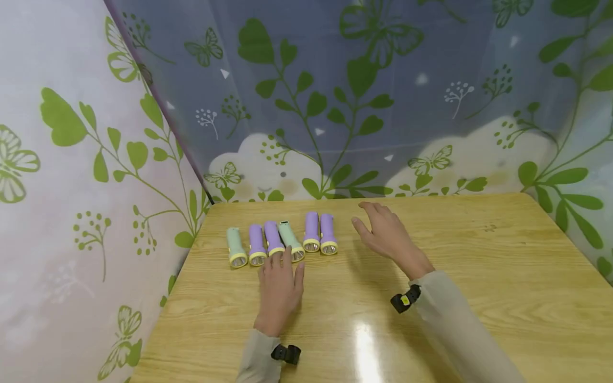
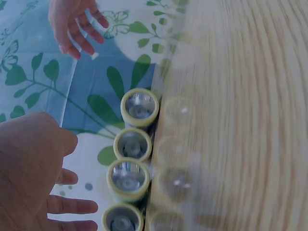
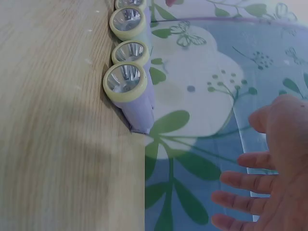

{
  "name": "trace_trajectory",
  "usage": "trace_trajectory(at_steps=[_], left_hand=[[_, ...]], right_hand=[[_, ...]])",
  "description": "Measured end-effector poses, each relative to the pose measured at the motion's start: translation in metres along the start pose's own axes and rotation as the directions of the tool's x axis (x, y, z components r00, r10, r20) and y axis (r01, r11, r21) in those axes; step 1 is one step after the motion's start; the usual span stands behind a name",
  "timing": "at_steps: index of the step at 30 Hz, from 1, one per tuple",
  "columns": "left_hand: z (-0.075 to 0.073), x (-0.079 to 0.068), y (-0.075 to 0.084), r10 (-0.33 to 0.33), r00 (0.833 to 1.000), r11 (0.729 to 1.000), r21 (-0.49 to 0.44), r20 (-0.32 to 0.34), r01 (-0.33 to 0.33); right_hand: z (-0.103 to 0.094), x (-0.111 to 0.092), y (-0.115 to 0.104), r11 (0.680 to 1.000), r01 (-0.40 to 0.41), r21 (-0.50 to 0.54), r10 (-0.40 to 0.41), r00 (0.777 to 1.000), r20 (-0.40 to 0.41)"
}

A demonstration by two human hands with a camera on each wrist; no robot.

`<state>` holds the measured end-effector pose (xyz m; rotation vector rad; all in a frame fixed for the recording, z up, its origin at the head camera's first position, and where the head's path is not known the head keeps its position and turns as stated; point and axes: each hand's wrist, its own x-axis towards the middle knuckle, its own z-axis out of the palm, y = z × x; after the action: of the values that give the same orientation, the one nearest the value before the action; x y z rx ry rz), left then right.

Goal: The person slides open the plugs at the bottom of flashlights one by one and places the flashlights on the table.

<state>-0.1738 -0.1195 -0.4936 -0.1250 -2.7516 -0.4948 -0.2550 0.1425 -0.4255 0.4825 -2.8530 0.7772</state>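
Note:
Several small flashlights lie in a row on the table, lens ends toward me. From the left come a green flashlight [image 1: 235,246], two purple flashlights [image 1: 256,239], another green flashlight [image 1: 290,239], then a pair of purple flashlights [image 1: 328,233] slightly apart from the others. My left hand [image 1: 280,287] is just in front of the middle ones, its fingertips overlapping their lens ends in the head view, fingers extended and holding nothing. To the right of the row hovers my right hand [image 1: 385,231], empty, fingers spread and thumb apart. In the right wrist view a purple flashlight [image 3: 137,108] is nearest it.
The wooden table [image 1: 479,255] reaches to a printed cloth backdrop [image 1: 297,96] with leaves and butterflies. Another printed cloth [image 1: 86,186] stands along the left side. Each wrist wears a black strap [image 1: 406,299]. A light reflection shows near the table's front.

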Motion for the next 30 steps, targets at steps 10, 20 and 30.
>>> trace_trajectory(at_steps=[10, 20, 30], left_hand=[[-0.006, -0.007, -0.025, -0.045, 0.999, 0.999, -0.012, 0.004, 0.045], [-0.016, -0.006, -0.043, -0.031, 0.999, 0.998, -0.056, 0.009, 0.032], [-0.024, -0.01, -0.057, -0.034, 0.999, 0.998, -0.059, 0.034, 0.036]], right_hand=[[0.014, 0.029, -0.014, 1.0, 0.012, 0.003, -0.012, 0.998, 0.066], [0.035, 0.054, -0.019, 0.998, 0.001, 0.061, -0.008, 0.993, 0.118], [0.061, 0.068, -0.02, 0.978, -0.162, 0.132, 0.131, 0.968, 0.215]])
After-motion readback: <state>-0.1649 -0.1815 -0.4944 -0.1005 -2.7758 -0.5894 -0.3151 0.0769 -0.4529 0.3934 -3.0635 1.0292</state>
